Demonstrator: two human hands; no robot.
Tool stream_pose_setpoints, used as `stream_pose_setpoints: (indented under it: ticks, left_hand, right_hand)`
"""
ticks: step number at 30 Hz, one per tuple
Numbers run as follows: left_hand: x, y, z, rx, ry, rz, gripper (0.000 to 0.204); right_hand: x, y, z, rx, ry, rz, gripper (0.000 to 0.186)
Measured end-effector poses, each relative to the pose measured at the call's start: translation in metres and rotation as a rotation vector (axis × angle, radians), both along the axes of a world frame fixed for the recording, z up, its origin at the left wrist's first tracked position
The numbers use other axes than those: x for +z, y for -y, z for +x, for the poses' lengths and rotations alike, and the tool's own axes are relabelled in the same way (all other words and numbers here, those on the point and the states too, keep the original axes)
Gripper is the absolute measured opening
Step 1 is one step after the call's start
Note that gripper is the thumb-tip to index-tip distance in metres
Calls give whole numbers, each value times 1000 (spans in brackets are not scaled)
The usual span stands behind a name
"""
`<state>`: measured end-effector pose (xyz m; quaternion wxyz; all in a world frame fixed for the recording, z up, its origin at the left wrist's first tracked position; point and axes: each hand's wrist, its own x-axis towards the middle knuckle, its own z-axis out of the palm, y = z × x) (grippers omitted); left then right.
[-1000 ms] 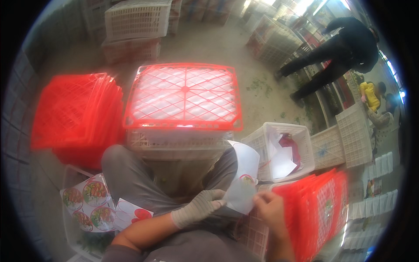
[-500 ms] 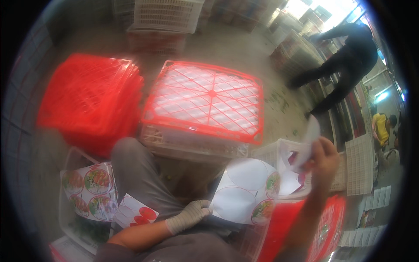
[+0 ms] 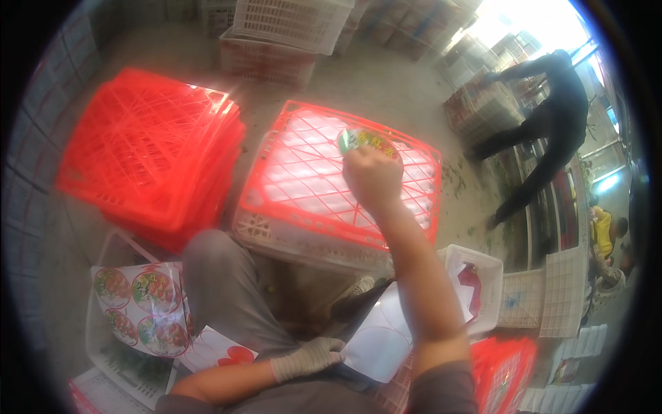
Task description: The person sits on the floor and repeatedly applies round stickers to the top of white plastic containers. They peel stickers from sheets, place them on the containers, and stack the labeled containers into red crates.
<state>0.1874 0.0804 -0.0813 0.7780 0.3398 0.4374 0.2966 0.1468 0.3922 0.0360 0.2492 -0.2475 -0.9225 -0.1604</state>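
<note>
My left hand [image 3: 314, 357], in a pale glove, pinches the edge of a white label sheet [image 3: 380, 339] lying over my lap. Peeled circles show on that sheet, and my right forearm hides part of it. My bare right hand [image 3: 372, 176] is closed, its knuckles up, at a round green and red label [image 3: 367, 140]. That label lies over the red lattice lid [image 3: 296, 176] of a white crate [image 3: 303, 252]; the hand covers its near part. White contents show through the lid. Beside my left knee hangs a sheet of round printed labels [image 3: 155, 293], with another sheet [image 3: 214, 348] near my left forearm.
A stack of red lids [image 3: 145, 152] stands to the left. A white basket [image 3: 488, 286] with paper scraps is at the right, near more red lids [image 3: 507, 376]. Crates [image 3: 293, 24] are stacked at the back. A person in dark clothes [image 3: 552, 124] bends at the far right.
My right hand has swung from the right side, where it held up a peeled label, leftward onto the crate's lid. My left hand keeps the sheet. The view has shifted slightly.
</note>
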Motion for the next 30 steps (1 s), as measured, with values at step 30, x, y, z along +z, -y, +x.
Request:
stream_pose_setpoints:
  ticks: [30]
  left_hand:
    - [3, -7, -6, -61, -37, 16, 33]
  right_hand:
    - [-21, 219, 40, 275, -51, -993, 20]
